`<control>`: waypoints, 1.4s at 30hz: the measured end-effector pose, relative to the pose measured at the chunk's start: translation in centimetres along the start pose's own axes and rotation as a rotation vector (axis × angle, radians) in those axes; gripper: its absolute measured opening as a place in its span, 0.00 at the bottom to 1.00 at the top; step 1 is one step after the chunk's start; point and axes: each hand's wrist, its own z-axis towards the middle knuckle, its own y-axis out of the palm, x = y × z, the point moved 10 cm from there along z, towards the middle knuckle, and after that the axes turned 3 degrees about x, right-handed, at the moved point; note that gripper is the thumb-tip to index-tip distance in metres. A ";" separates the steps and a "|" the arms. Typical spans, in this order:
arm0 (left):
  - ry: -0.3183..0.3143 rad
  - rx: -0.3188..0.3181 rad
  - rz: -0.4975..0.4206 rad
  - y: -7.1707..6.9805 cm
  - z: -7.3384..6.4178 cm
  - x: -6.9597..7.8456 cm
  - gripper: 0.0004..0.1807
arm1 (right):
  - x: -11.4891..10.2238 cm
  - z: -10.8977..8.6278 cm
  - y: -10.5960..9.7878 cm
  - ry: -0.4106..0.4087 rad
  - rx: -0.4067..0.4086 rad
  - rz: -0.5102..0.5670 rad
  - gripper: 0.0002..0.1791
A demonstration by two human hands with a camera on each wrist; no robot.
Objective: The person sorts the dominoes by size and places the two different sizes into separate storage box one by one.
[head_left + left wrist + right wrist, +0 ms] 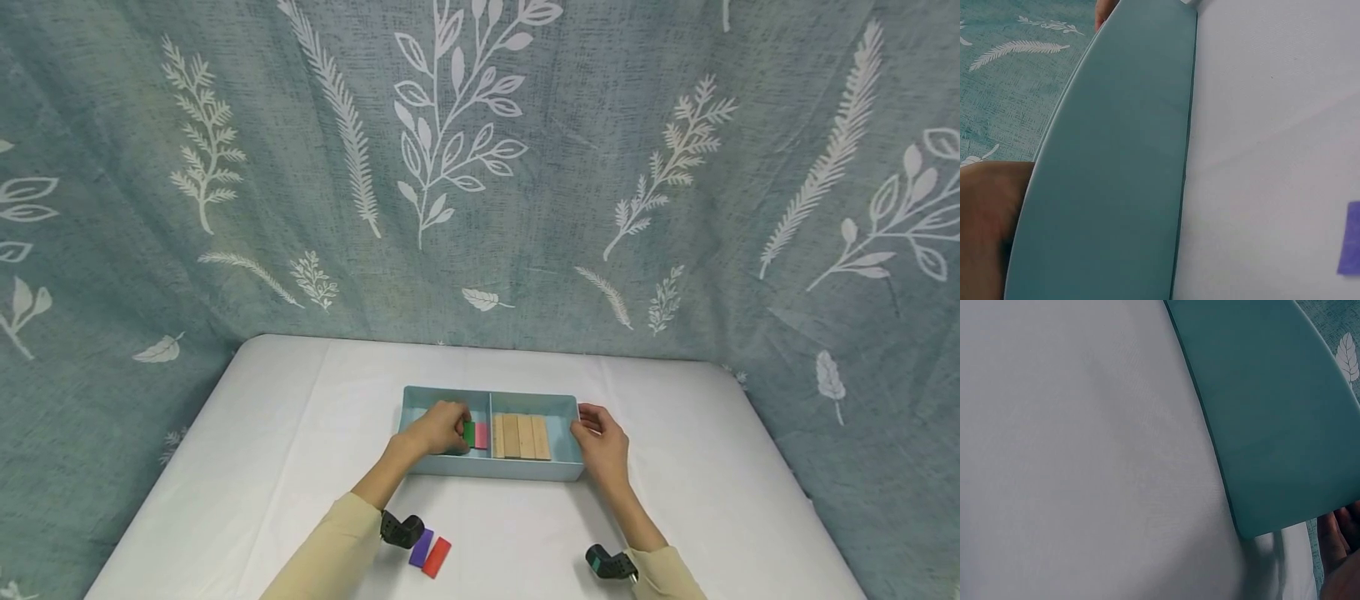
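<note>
A light blue-green two-compartment box (495, 470) stands on the white table. My left hand (437, 428) reaches into its left compartment, fingers curled at a green block (469, 434) and seeming to pinch it. Against that block's right side lies a pink block (482, 435). Several plain wooden blocks (521, 437) lie side by side in the right compartment. At the box's right end, my right hand (606, 442) grips the end wall, thumb by the rim. In the left wrist view, the front wall (1110, 150) hides the left fingertips.
On the table in front of the box lie a purple block (422, 547) and a red block (437, 557), close to the left wrist camera (402, 530). A patterned green curtain (480, 275) hangs behind the table and along its sides.
</note>
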 end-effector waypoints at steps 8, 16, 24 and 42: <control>0.015 -0.001 0.004 0.0 0.1 -0.1 0.24 | 0.0 0.0 0.1 0.003 -0.007 0.000 0.20; -0.002 0.010 0.004 -0.3 0.0 -0.2 0.26 | -0.1 0.1 0.2 0.004 -0.006 0.008 0.20; -0.002 0.032 -0.009 -1.1 -0.2 -0.1 0.27 | -0.2 0.2 0.2 -0.007 -0.006 0.013 0.19; 0.113 0.198 -0.204 -5.6 -7.0 4.6 0.22 | -0.1 -0.1 0.0 -0.011 -0.007 -0.004 0.19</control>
